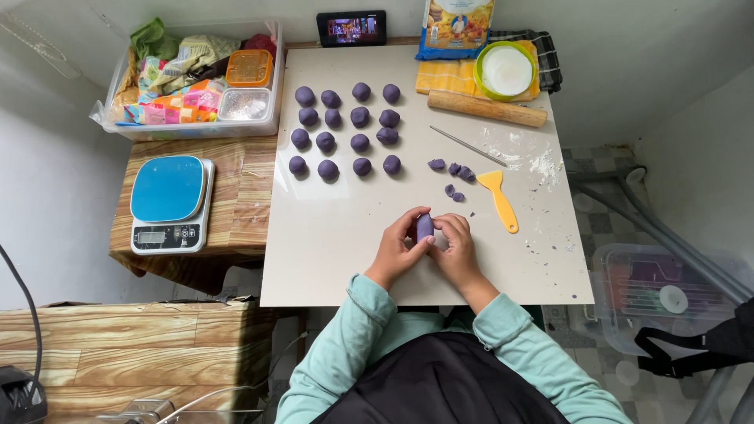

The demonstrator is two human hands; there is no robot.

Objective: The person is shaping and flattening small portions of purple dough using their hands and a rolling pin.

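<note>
Both my hands meet over the near part of a pale work board (330,235). My left hand (397,251) and my right hand (455,250) pinch one purple dough piece (425,226) between their fingertips, held just above the board. Farther back lie several purple dough balls (345,129) in neat rows. A few small purple dough scraps (453,173) lie to the right of the rows, beside a yellow plastic scraper (500,200).
A wooden rolling pin (487,108), a thin metal rod (467,145) and flour dust sit at the board's right. A green-rimmed bowl (506,71), a flour bag (455,27) and a phone (351,27) stand at the back. A blue kitchen scale (170,202) and a clear bin (196,74) are on the left.
</note>
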